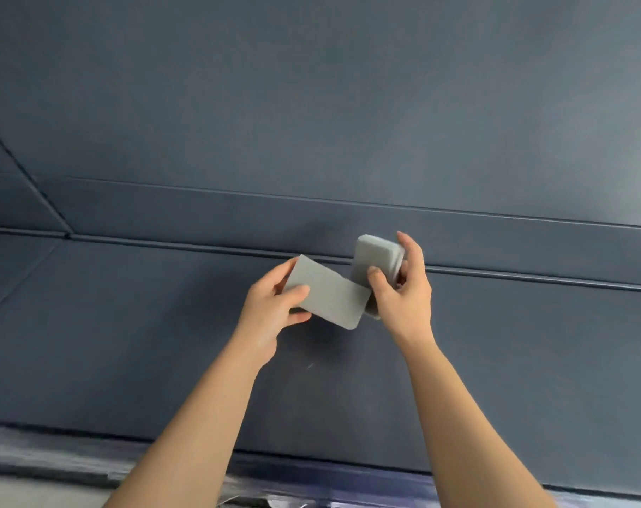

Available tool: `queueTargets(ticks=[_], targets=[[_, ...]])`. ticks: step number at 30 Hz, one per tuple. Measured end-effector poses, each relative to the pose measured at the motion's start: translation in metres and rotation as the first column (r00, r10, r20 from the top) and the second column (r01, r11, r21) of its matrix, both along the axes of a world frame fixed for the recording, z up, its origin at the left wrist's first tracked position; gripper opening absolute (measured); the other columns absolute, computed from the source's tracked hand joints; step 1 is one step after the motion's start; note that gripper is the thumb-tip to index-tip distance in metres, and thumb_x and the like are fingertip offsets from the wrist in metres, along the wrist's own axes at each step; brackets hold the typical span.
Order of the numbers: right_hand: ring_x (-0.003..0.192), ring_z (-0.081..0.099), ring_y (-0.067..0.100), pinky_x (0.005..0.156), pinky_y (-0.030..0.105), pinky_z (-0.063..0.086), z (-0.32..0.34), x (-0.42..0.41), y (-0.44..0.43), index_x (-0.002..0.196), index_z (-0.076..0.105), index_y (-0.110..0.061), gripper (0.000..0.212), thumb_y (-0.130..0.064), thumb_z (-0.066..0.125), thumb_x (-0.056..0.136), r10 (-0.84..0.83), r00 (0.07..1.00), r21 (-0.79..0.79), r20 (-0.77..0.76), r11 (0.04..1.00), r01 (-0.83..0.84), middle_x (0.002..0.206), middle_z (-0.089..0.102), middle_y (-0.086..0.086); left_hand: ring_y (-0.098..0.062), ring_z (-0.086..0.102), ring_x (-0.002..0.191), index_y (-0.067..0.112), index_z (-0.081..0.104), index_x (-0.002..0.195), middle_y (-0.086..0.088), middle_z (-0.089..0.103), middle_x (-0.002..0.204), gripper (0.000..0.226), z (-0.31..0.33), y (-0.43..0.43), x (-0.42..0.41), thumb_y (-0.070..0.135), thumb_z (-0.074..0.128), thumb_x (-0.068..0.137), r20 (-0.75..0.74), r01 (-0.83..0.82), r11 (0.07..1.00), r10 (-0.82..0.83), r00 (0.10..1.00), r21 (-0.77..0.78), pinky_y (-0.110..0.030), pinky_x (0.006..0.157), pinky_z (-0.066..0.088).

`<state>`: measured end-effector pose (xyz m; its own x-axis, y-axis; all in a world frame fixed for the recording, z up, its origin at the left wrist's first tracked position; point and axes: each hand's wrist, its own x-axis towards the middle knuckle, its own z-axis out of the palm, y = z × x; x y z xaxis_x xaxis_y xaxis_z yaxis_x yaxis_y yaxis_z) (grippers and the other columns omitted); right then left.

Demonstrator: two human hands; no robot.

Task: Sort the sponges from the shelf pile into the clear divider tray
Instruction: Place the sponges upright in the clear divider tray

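Both hands are raised above a dark blue-grey shelf [128, 342]. My left hand [275, 306] pinches one flat grey sponge [330, 293] by its left end, and the sponge tilts down to the right. My right hand [403, 291] grips a small upright stack of grey sponges [372, 256], thumb in front and fingers behind. The flat sponge's right corner touches the bottom of that stack. No clear divider tray and no sponge pile are in view.
A dark blue-grey back wall [311, 104] rises behind a low step [201, 221] at the rear of the shelf. The shelf's front edge [91, 456] runs along the bottom, with a blurred pale surface [25, 489] below it at the lower left.
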<state>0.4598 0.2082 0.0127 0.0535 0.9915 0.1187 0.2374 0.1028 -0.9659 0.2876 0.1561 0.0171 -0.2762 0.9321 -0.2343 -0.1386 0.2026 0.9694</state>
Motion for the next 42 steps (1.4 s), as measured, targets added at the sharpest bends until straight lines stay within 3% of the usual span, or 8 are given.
queueTargets(ticks=[3,6,14,18,25,29,32,42], targets=[[0.081,0.057,0.006,0.066,0.005,0.043,0.003,-0.045,-0.023,0.127,0.046,-0.040,0.049,-0.019,0.063,0.087,0.128,0.992,0.028,0.002,0.991,-0.128,0.097,0.062,-0.010,-0.010,0.059,0.094,0.032,0.059,0.119,0.007,0.065,0.109,0.039,0.004,-0.040,-0.045,0.006,0.053,0.091,-0.097,-0.099,0.993,0.104,0.990,0.057,-0.032,0.075,0.051],[0.084,0.053,-0.006,0.071,0.003,0.040,0.007,-0.093,-0.050,0.130,0.048,-0.037,0.048,-0.019,0.064,0.088,0.244,0.970,0.041,0.001,0.969,-0.244,0.103,0.058,-0.020,-0.010,0.057,0.094,0.029,0.056,0.115,0.007,0.062,0.109,0.032,0.007,-0.081,-0.091,0.006,0.051,0.093,-0.141,-0.223,0.972,0.232,0.962,0.080,-0.026,0.070,0.044],[0.083,0.052,-0.002,0.079,0.013,0.041,0.016,-0.228,-0.142,0.124,0.052,-0.037,0.043,-0.016,0.065,0.088,0.487,0.873,0.101,0.028,0.867,-0.487,0.099,0.058,-0.017,-0.012,0.057,0.088,0.024,0.060,0.110,0.002,0.063,0.101,0.029,0.014,-0.203,-0.208,0.002,0.053,0.092,-0.142,-0.439,0.884,0.461,0.876,0.163,-0.028,0.070,0.046],[0.082,0.053,0.000,0.078,0.013,0.042,0.017,-0.284,-0.180,0.123,0.053,-0.035,0.043,-0.014,0.066,0.087,0.558,0.830,0.129,0.025,0.821,-0.556,0.095,0.058,-0.017,-0.015,0.057,0.088,0.023,0.061,0.109,0.002,0.063,0.096,0.030,0.014,-0.253,-0.257,0.000,0.055,0.091,-0.168,-0.499,0.843,0.532,0.830,0.201,-0.035,0.077,0.047],[0.079,0.053,-0.007,0.073,0.004,0.039,0.021,-0.363,-0.231,0.122,0.053,-0.035,0.042,-0.013,0.065,0.087,0.671,0.740,0.121,0.043,0.732,-0.671,0.094,0.056,-0.023,-0.010,0.057,0.083,0.028,0.061,0.107,0.007,0.063,0.094,0.029,0.016,-0.320,-0.323,0.004,0.055,0.092,-0.199,-0.588,0.784,0.619,0.760,0.198,-0.022,0.066,0.046],[0.079,0.053,-0.009,0.071,0.003,0.039,0.023,-0.401,-0.245,0.117,0.052,-0.038,0.041,-0.013,0.066,0.087,0.725,0.687,0.122,0.048,0.678,-0.725,0.094,0.058,-0.022,-0.015,0.057,0.089,0.032,0.062,0.102,0.003,0.063,0.099,0.030,0.015,-0.340,-0.355,0.005,0.056,0.091,-0.238,-0.628,0.751,0.660,0.713,0.204,-0.035,0.079,0.048],[0.077,0.053,-0.009,0.069,0.003,0.040,0.024,-0.431,-0.250,0.118,0.053,-0.034,0.040,-0.013,0.067,0.086,0.756,0.653,0.113,0.055,0.645,-0.756,0.093,0.059,-0.019,-0.016,0.058,0.091,0.036,0.061,0.099,0.001,0.063,0.103,0.032,0.016,-0.352,-0.379,0.005,0.056,0.091,-0.243,-0.661,0.722,0.691,0.681,0.203,-0.031,0.078,0.048],[0.082,0.055,-0.003,0.076,0.022,0.046,0.024,-0.563,-0.245,0.112,0.054,-0.032,0.037,-0.018,0.070,0.082,0.791,0.608,0.115,0.067,0.600,-0.792,0.094,0.062,-0.018,-0.015,0.058,0.095,0.028,0.063,0.111,0.002,0.063,0.106,0.031,0.026,-0.356,-0.496,0.005,0.057,0.091,-0.299,-0.710,0.674,0.733,0.611,0.203,-0.037,0.086,0.050]])
